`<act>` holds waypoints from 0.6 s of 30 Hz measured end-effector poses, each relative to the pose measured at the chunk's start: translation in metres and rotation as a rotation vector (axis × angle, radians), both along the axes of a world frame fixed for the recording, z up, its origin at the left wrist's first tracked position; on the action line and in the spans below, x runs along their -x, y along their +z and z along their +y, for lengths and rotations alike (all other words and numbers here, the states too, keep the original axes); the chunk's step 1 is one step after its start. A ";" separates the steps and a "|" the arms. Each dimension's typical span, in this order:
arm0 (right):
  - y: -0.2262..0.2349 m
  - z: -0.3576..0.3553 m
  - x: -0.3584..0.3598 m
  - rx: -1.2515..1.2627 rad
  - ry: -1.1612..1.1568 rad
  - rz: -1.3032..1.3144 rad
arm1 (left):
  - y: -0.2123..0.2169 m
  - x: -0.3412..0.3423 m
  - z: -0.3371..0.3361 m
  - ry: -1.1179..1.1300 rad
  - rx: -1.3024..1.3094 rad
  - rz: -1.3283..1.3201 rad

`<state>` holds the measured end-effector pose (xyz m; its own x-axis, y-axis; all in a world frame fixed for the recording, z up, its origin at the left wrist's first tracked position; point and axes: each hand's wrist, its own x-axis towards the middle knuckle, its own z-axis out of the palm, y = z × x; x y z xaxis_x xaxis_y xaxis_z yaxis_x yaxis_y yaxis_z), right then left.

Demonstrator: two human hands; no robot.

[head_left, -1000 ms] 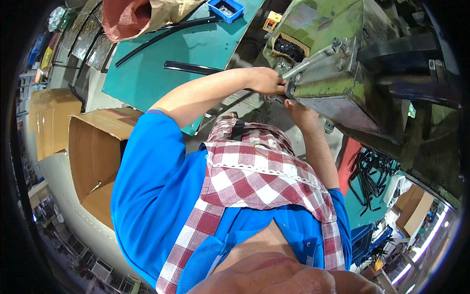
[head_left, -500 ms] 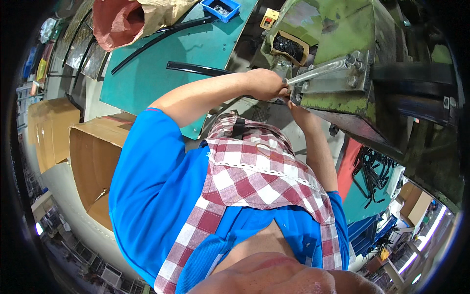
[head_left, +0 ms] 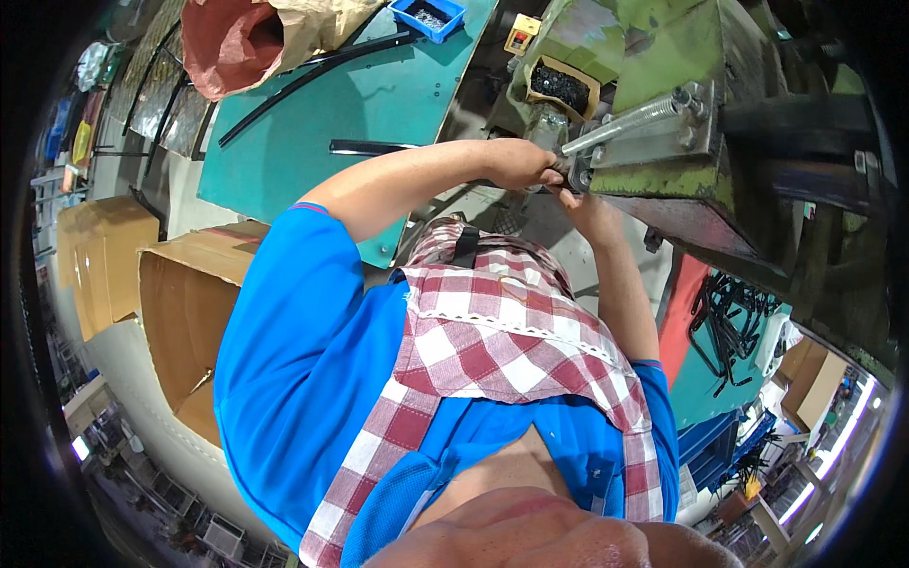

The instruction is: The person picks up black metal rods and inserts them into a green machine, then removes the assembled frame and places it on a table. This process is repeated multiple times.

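Compared with the earlier frame, the view is sitting lower and farther left; the green press (head_left: 701, 114) and its steel rod are now lying higher and farther right, while both hands are remaining at the same spot on the machine.

At far left, an open cardboard box (head_left: 189, 312) is standing beside the green table (head_left: 379, 104), where a long black strip (head_left: 317, 76) is lying diagonally. Moving right, the left hand (head_left: 521, 163) is closing around a small dark part (head_left: 574, 173) at the near end of the steel rod (head_left: 625, 123). The right hand (head_left: 585, 204) is pressing up from just below that part; whether its fingers are clamped or merely bracing cannot be told.

The rod's long axis is running up and to the right, away from both hands. The left hand is the nearer one, sitting directly on the rod's end.
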<state>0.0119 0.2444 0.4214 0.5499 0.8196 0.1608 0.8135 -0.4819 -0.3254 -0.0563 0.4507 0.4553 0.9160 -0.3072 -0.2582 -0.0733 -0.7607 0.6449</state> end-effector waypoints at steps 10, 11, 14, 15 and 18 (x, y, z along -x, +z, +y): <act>-0.037 -0.002 -0.021 0.201 -0.080 0.155 | -0.039 -0.001 -0.003 0.011 0.024 -0.080; -0.039 -0.005 -0.025 0.208 -0.073 0.174 | -0.039 -0.002 -0.002 0.008 0.072 -0.048; -0.038 -0.011 -0.040 0.252 -0.021 0.404 | -0.039 -0.009 0.002 0.029 0.289 0.216; -0.034 -0.011 -0.036 0.060 -0.048 0.453 | -0.041 -0.008 0.005 0.059 0.392 0.342; -0.029 -0.016 -0.036 0.066 -0.027 0.264 | -0.047 -0.007 0.007 0.155 0.597 0.507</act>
